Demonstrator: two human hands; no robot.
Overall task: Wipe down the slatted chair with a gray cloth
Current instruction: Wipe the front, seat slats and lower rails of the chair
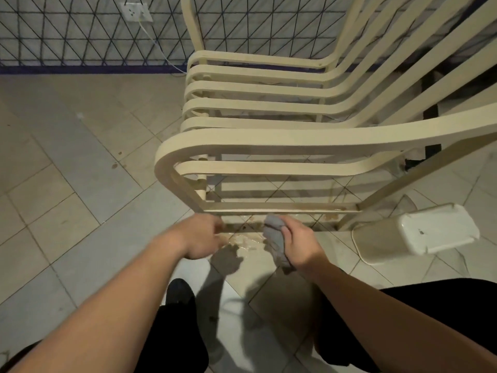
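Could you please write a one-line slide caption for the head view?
Right hand grips gray cloth beside cream slatted chair's lowest rail.

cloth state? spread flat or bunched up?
Bunched. The gray cloth is wadded in the right hand, whose fingers curl around it; crumpled ends stick out above and below the grip. It hangs near the chair's bottom rail.

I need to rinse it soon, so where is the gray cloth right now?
In the head view, the gray cloth is bunched in the right hand, low and right of centre, just below the chair's bottom rail and above a wet patch on the floor.
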